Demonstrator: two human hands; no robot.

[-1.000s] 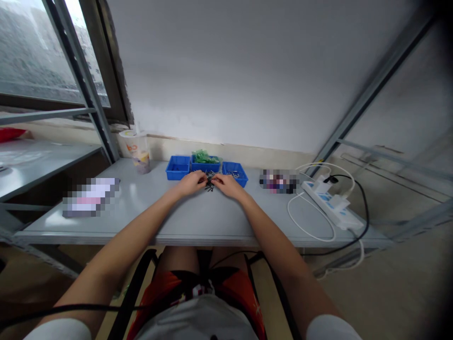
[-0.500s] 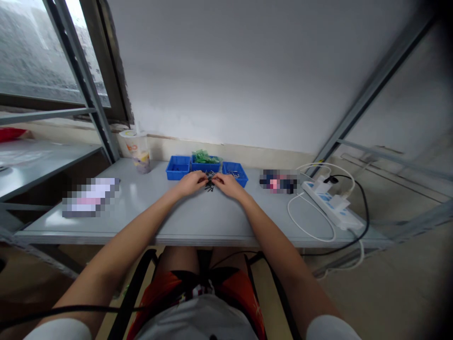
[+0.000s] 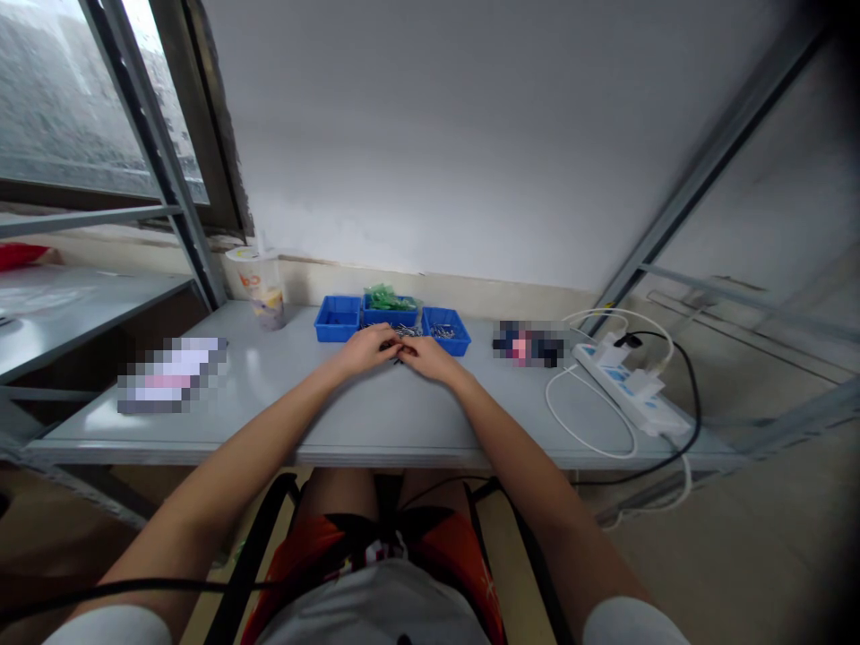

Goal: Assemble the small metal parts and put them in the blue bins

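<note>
My left hand (image 3: 366, 349) and my right hand (image 3: 428, 357) rest on the grey table (image 3: 376, 417), fingertips meeting in the middle. Between the fingertips they pinch a small dark metal part (image 3: 397, 350); it is too small to make out in detail. Just beyond the fingers lies a little heap of dark metal pieces (image 3: 403, 331). Behind them three blue trays stand in a row: the left tray (image 3: 338, 319), the middle tray (image 3: 390, 315) holding green parts (image 3: 386, 297), and the right tray (image 3: 449, 331) with small metal bits.
A paper cup (image 3: 263, 287) stands at the back left by the window frame. A white power strip (image 3: 632, 385) with white and black cables lies at the right. Blurred-out items sit at the left (image 3: 171, 372) and right of the trays (image 3: 530, 346). Metal shelving flanks both sides.
Both hands have drawn slightly nearer to me and closer together, so their fingertips now meet over a dark part. The heap of pieces shows beyond the fingers.
</note>
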